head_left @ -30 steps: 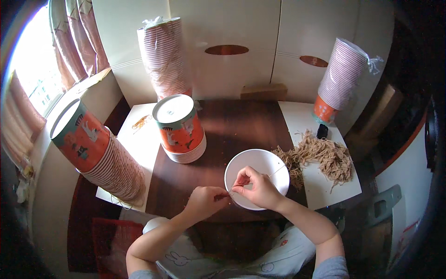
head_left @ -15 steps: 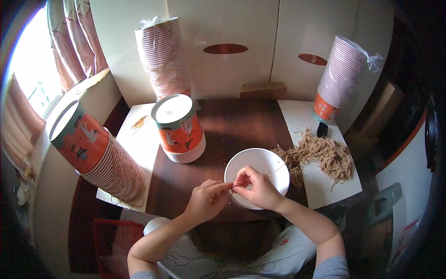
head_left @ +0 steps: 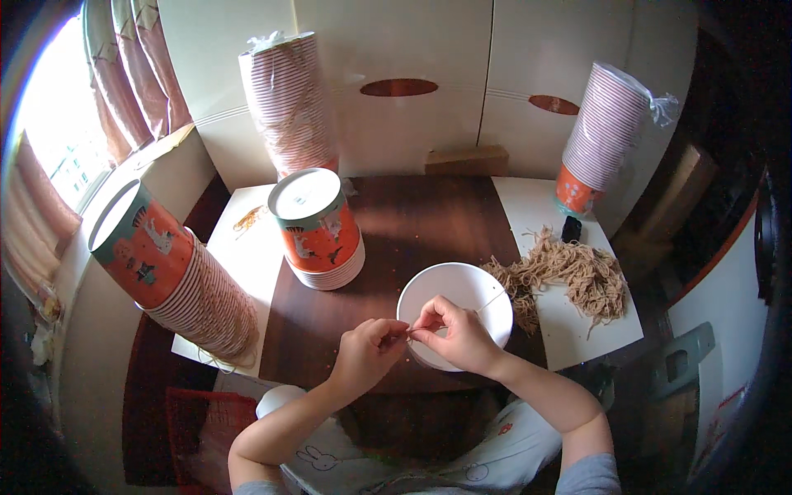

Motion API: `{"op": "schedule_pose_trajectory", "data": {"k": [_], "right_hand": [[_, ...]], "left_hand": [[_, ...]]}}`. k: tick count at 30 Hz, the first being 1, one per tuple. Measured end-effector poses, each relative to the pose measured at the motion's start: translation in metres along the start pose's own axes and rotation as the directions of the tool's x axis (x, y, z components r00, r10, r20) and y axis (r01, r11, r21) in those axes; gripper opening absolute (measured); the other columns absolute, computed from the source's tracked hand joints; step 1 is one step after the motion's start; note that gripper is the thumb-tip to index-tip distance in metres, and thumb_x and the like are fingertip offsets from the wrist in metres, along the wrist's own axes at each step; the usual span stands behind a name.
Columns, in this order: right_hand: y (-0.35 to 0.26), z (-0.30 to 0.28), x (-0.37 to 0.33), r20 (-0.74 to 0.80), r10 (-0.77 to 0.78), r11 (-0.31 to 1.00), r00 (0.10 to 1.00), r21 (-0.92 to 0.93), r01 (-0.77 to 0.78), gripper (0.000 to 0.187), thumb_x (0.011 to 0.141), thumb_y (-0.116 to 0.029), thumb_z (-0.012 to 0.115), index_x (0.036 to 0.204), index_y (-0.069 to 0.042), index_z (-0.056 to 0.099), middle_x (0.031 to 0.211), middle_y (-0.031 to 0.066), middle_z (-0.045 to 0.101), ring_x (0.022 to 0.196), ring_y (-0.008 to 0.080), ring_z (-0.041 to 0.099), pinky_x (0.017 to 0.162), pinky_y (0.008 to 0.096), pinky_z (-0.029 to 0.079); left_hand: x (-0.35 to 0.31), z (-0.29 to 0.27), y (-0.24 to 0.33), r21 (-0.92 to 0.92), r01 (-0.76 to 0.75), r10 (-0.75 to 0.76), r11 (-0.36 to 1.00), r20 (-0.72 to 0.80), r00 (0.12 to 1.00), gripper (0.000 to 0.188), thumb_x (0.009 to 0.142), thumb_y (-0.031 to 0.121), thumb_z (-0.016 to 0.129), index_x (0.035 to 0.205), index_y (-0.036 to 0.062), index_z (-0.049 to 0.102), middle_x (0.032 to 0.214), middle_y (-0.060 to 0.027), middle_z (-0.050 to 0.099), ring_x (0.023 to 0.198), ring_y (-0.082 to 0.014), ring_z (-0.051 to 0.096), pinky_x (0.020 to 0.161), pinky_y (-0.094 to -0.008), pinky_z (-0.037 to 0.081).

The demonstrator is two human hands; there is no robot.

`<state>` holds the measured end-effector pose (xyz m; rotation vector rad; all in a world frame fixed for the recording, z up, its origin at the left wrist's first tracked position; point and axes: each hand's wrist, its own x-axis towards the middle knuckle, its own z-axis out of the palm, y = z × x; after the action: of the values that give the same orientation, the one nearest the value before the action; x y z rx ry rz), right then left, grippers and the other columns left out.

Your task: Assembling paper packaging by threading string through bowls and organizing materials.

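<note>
A white-lined paper bucket (head_left: pixel 450 279) stands in front of me with its opening toward me. Over its near left rim, my left hand (head_left: pixel 369 353) and my right hand (head_left: pixel 459 334) meet, both with fingers closed in a pinch. Between their fingertips is a thin cord (head_left: pixel 492 301); a pale length of it shows across the opening, from behind my right hand to the bucket's right rim. The fingers hide the pinched end and any knot. Right of the bucket lies a heap of tan cords (head_left: pixel 582 276), partly on a white board.
A short stack of orange-and-green buckets (head_left: pixel 318 231) stands left of centre. Taller stacks stand at the left (head_left: pixel 177 268), back left (head_left: pixel 289 107) and back right (head_left: pixel 606 132). A small black object (head_left: pixel 572 229) lies by the cords. White boards flank the brown tabletop (head_left: pixel 396 223).
My fingertips have shifted very slightly against each other at the bucket's rim, still pinched together. The bucket and surrounding stacks stay in place.
</note>
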<state>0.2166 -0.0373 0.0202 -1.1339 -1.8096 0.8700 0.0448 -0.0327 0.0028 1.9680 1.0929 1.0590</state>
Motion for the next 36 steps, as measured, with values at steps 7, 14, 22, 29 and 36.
{"op": "schedule_pose_trajectory", "data": {"k": [7,14,22,29,36], "right_hand": [[-0.001,0.0,-0.002,-0.008,-0.059,0.996,0.998,-0.064,0.058,0.019,0.074,-0.009,0.064,0.08,-0.003,0.048,0.073,0.006,0.06,0.069,0.0132,0.059,0.065,0.0274,0.049],[0.002,0.0,-0.002,0.029,-0.079,0.995,0.996,-0.05,0.08,0.015,0.074,-0.008,0.064,0.08,-0.003,0.051,0.073,0.0056,0.06,0.069,0.0131,0.06,0.064,0.0268,0.048],[-0.007,-0.004,-0.001,0.014,-0.315,0.937,0.949,-0.153,0.314,0.008,0.07,-0.007,0.065,0.076,-0.006,0.06,0.073,0.0057,0.059,0.062,0.0164,0.057,0.054,0.0266,0.046],[0.0,0.001,-0.002,0.003,-0.473,0.827,0.881,-0.344,0.445,0.01,0.067,-0.009,0.067,0.076,-0.006,0.062,0.072,0.0055,0.059,0.061,0.0197,0.058,0.054,0.0282,0.047],[-0.004,0.001,-0.002,0.003,-0.501,0.794,0.865,-0.396,0.461,0.006,0.068,-0.006,0.065,0.074,-0.005,0.062,0.071,0.006,0.058,0.062,0.0206,0.058,0.055,0.0288,0.048]], "left_hand": [[0.0,0.0,-0.001,0.093,-0.088,0.087,0.992,0.017,0.996,0.01,0.074,0.004,0.06,0.082,-0.0001,0.056,0.085,-0.0096,0.054,0.076,-0.0156,0.054,0.064,-0.0258,0.044],[0.0,-0.004,-0.016,-0.374,0.305,-0.224,0.876,0.246,0.943,0.013,0.083,0.012,0.054,0.09,0.0013,0.054,0.082,-0.0023,0.051,0.074,-0.0106,0.048,0.071,-0.0229,0.04],[0.008,-0.02,-0.004,-0.503,0.69,-0.386,0.521,0.582,0.716,0.017,0.083,0.019,0.055,0.09,0.0039,0.057,0.078,0.0032,0.054,0.065,-0.0034,0.045,0.058,-0.0176,0.036],[0.007,-0.018,-0.005,-0.578,0.681,-0.354,0.45,0.584,0.73,0.016,0.083,0.018,0.056,0.091,0.004,0.058,0.075,0.004,0.054,0.06,-0.003,0.043,0.052,-0.0174,0.033],[0.006,-0.021,-0.004,-0.61,0.695,-0.375,0.382,0.585,0.719,0.015,0.083,0.015,0.055,0.091,0.0037,0.059,0.078,0.0025,0.056,0.06,-0.0038,0.044,0.052,-0.0173,0.033]]}}
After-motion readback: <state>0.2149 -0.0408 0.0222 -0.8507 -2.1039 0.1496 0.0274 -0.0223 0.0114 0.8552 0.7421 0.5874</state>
